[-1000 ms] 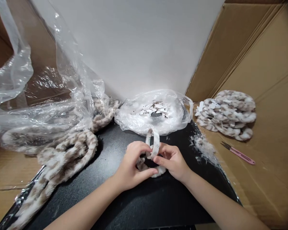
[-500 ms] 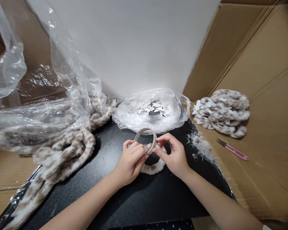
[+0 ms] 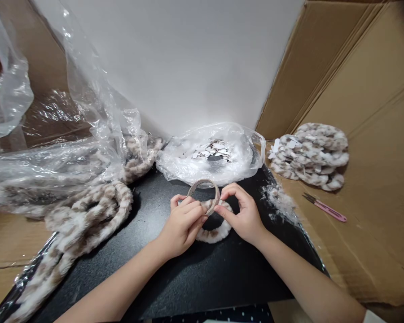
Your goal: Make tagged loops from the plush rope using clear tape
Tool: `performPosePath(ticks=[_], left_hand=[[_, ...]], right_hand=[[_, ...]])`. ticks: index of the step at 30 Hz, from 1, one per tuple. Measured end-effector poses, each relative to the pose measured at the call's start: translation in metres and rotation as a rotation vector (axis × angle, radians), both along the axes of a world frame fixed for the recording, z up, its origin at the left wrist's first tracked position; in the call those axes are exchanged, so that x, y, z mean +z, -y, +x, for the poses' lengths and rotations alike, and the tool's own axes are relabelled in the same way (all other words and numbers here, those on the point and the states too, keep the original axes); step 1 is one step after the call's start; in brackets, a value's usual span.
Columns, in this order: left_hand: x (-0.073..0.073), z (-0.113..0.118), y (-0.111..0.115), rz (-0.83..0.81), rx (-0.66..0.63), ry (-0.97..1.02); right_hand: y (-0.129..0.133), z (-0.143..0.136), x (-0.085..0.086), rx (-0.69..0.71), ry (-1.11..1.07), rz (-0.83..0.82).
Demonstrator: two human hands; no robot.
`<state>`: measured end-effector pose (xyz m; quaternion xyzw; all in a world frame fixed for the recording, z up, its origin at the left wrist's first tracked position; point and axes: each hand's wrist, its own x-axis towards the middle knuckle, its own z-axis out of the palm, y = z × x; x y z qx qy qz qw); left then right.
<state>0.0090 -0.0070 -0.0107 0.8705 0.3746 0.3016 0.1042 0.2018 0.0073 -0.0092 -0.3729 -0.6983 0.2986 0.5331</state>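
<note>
A thin roll of tape [image 3: 204, 183] stands on edge between my hands, with its inner core facing me. My left hand [image 3: 183, 224] is closed around the lower left of the roll. On the other side my right hand [image 3: 244, 215] has thumb and forefinger at the roll's right rim, gripping its edge; any loose tape end is too small to make out. Behind and below the roll, a fluffy white and brown ring [image 3: 215, 235] lies on the black table [image 3: 175, 287], partly hidden by my fingers.
Behind the hands, a clear plastic bag [image 3: 175, 161] holds several white tags. Plush loops [image 3: 90, 215] lie at left under plastic sheeting [image 3: 54, 152]. To the right are fluff scraps [image 3: 279, 202], pink-handled snips [image 3: 326, 208] and bundled plush rings [image 3: 323, 157] beside cardboard [image 3: 363, 134].
The view has shifted very slightly. Both hands keep nearly the same hold on the roll of tape, and the plush ring has not visibly moved.
</note>
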Motion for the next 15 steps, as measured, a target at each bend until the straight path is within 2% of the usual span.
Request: performPosePath(ticks=[6, 11, 15], left_hand=[[0.0016, -0.0026, -0.001, 0.0, -0.014, -0.027], [0.0055, -0.0057, -0.0028, -0.029, -0.052, -0.021], [0.008, -0.0083, -0.0052, -0.047, -0.106, -0.059]], right_hand=[[0.0, 0.0034, 0.0, -0.058, 0.051, 0.06], [-0.0018, 0.0057, 0.0003, -0.058, 0.06, 0.003], [-0.004, 0.0049, -0.0047, -0.001, 0.045, -0.042]])
